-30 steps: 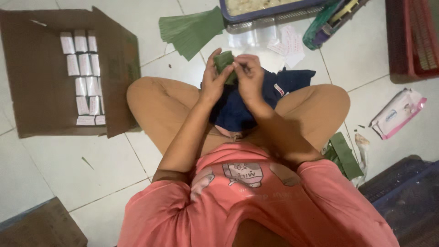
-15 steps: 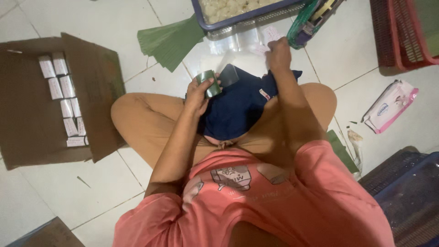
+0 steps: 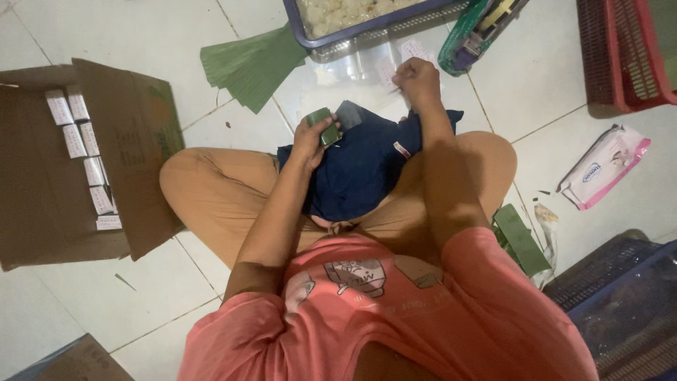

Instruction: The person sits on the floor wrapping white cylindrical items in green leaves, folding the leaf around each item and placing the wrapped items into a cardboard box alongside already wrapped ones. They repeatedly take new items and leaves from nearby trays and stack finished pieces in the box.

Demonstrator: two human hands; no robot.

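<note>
The person sits cross-legged on the tiled floor (image 3: 84, 42), a dark blue cloth (image 3: 367, 169) spread over the lap in the middle of the frame. The left hand (image 3: 314, 137) is raised just above that cloth, its fingers (image 3: 310, 127) curled shut around a small green wrapped parcel (image 3: 326, 128), which sits a little left of centre, in the upper half of the frame. The right hand (image 3: 417, 81) reaches further up, toward the top centre, its fingers pinched closed on something small and pale at the edge of some clear plastic sheets (image 3: 367, 67) lying on the floor; what exactly it grips is too small to tell.

Just above the plastic, at the top edge, stands a blue tray (image 3: 367, 32) filled with whitish food. To its left lies a stack of green leaf pieces (image 3: 250, 63). At the left of the frame an opened cardboard box (image 3: 127, 141) lies flat, with a column of small white-wrapped packets (image 3: 81, 141) laid in it. On the right, a pink pack of wipes (image 3: 603, 166) lies on the floor, well apart from both hands, and a red crate (image 3: 620, 56) fills the upper right corner. A folded green strip (image 3: 522, 240) lies beside the person's right knee.
</note>
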